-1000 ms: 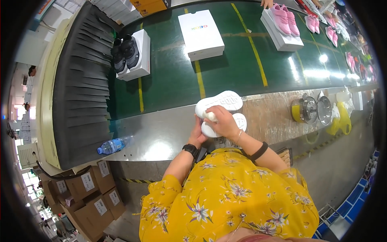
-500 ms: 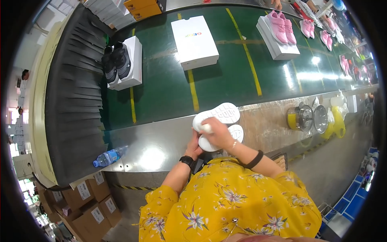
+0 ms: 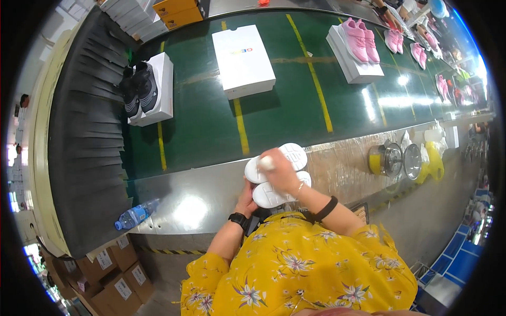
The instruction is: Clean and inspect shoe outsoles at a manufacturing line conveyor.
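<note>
A pair of shoes is turned with both white soles toward me, the far sole (image 3: 295, 156) above the near sole (image 3: 268, 196), at the front edge of the workbench. My left hand (image 3: 245, 200) grips the pair at its left end, fingers mostly hidden behind the soles. Closed round a small white object (image 3: 267, 163), my right hand (image 3: 283, 175) is over the far sole. Whether that object is a wad or a tool's end I cannot make out. The shoes' uppers are out of sight.
Across the green conveyor belt (image 3: 295, 108) stand a closed white shoebox (image 3: 244, 60), black shoes (image 3: 141, 89) on a box, and pink shoes (image 3: 361, 42) on another. A water bottle (image 3: 134, 216) lies left on the metal bench (image 3: 168, 192). Metal containers (image 3: 392, 159) are at right.
My right hand has moved with the white object toward the far edge of the far sole. The shoes have turned a little in my left hand. The view has shifted slightly.
</note>
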`<state>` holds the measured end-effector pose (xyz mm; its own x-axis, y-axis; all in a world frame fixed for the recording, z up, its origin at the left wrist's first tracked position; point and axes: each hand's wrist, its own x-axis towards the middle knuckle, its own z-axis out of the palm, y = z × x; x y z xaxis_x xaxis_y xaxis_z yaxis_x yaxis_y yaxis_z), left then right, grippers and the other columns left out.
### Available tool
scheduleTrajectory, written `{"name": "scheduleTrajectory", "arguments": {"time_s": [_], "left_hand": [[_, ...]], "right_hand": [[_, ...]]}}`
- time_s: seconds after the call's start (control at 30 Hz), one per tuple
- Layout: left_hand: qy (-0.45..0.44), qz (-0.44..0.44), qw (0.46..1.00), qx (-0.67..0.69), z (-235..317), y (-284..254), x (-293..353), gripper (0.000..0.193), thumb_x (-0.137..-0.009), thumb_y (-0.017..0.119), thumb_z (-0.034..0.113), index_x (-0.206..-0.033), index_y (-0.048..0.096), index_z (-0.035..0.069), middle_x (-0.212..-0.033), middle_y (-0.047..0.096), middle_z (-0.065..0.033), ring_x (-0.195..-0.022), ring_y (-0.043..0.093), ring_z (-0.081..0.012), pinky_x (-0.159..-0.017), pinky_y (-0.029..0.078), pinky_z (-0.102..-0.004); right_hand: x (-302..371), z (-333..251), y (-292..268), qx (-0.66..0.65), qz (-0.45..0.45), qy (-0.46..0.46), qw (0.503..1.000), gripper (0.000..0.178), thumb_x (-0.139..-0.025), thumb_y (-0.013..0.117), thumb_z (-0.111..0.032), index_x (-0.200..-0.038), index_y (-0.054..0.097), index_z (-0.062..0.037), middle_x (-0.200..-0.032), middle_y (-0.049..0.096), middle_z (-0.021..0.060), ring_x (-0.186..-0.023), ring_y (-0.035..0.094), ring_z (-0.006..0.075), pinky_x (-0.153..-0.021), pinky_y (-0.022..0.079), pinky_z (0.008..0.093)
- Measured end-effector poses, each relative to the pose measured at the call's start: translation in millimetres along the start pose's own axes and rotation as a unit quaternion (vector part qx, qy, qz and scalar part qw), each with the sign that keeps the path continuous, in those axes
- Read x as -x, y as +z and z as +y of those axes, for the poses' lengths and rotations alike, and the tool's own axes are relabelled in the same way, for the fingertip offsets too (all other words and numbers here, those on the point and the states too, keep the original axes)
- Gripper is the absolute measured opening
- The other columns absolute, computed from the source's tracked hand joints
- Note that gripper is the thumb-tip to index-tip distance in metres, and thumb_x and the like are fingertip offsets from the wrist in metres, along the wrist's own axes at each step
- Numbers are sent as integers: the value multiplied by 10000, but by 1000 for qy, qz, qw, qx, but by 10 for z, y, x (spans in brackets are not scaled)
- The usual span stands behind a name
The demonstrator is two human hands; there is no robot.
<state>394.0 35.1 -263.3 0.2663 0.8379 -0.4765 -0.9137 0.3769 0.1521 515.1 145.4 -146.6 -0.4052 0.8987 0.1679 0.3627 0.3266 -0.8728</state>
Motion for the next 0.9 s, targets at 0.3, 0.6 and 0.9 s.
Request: {"name": "scheduleTrajectory", "arguments": {"time_s": [0.3,0.6,0.9], "left_hand": [[1,8,1000,3,-54,55,-36,771,-912,468,607,-1463,356,79,-1462,437,-122,-1305,467,-277,-1087,404,-455],[15,30,999,9,-68,84,-108,688,-947,474,551,-1425,413,60,-1415,491,-121,-1261,509,-258,-1056,441,-440],[21,9,1000,-12,-128,215,-180,699,-945,470,562,-1429,401,62,-1405,498,-127,-1252,520,-253,-1055,448,-421]], "right_hand": [[-164,497,-246,82,131,95,983,309,-776,754,-102,-995,549,-30,-961,560,169,-876,588,384,-721,489,433],[105,1318,-727,92,145,134,976,251,-819,729,-116,-1002,579,-35,-903,610,137,-827,618,302,-738,498,386],[407,304,-593,-61,29,158,985,219,-826,721,-121,-996,595,-66,-875,615,111,-795,618,241,-712,493,361]]}}
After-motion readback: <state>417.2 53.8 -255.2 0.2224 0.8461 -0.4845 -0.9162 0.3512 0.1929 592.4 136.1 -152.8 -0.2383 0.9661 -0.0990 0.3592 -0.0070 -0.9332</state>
